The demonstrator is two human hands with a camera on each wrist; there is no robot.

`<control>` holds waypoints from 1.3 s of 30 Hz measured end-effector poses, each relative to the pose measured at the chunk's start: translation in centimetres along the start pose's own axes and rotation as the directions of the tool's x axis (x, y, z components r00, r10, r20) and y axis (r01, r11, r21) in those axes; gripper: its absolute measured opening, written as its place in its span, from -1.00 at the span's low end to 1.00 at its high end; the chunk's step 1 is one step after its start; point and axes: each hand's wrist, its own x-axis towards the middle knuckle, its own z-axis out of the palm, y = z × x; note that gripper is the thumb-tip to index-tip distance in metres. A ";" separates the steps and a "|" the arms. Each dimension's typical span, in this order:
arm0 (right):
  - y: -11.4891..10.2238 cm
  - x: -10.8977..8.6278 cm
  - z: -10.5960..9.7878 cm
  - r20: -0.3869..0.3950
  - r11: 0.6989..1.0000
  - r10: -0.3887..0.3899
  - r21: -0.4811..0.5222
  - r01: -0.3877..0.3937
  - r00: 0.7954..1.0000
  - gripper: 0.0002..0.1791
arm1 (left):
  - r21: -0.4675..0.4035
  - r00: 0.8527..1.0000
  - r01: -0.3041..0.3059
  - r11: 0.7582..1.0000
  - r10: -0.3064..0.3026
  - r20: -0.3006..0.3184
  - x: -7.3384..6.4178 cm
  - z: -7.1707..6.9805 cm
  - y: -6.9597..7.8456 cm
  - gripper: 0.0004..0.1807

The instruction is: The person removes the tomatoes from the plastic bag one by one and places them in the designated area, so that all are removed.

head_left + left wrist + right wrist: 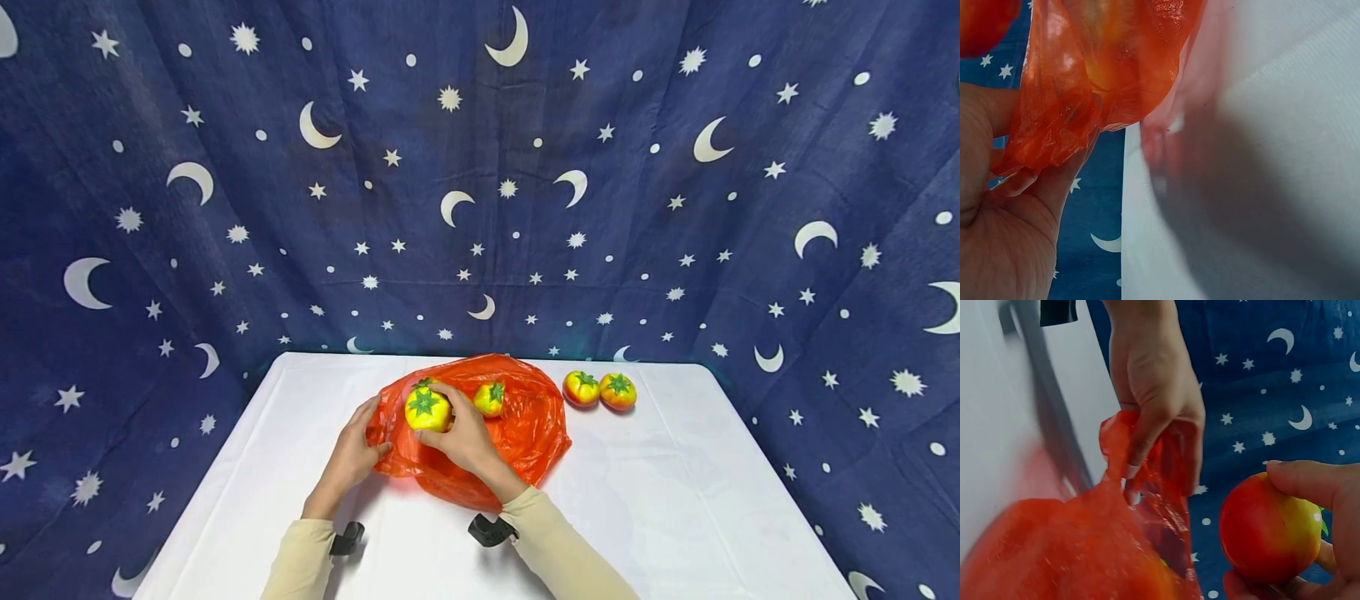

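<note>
A red-and-yellow tomato (426,410) with a green star-shaped top is held by my right hand (468,437), above the left part of an orange-red plastic bag (528,442). In the right wrist view, thumb and fingers close around this tomato (1263,531). My left hand (354,446) pinches the bag's left edge; in the left wrist view the thin plastic (1054,119) passes between thumb and fingers. Another tomato (489,400) rests on the bag within its spread plastic. Behind the held one, part of a further tomato (424,383) shows, mostly hidden.
Two more tomatoes, one (581,389) touching the other (618,392), stand on the white table (675,500) right of the bag. A dark blue curtain (480,208) with moons and stars hangs behind. Each wrist wears a black device (491,530).
</note>
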 end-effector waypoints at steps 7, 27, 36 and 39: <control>-0.7 -0.3 -1.7 -0.007 0.998 -0.015 0.057 0.015 1.000 -0.22 | -0.001 0.999 -0.031 1.000 0.030 -0.016 0.4 -0.4 0.3 -0.04; 0.8 -1.8 -5.6 -0.053 1.000 0.010 0.030 -0.008 0.999 -0.23 | -0.001 1.000 -0.013 1.000 0.013 -0.003 0.3 -0.3 0.2 -0.04; 2.3 -2.3 -7.4 -0.080 0.999 0.028 -0.016 -0.030 0.996 -0.21 | -0.004 1.000 -0.021 1.000 0.021 -0.009 0.6 -0.7 0.1 -0.05; 3.1 -2.7 -8.1 -0.101 0.998 0.052 -0.030 -0.055 0.993 -0.22 | -0.003 1.000 -0.023 1.000 0.023 -0.008 0.6 -0.7 0.1 -0.06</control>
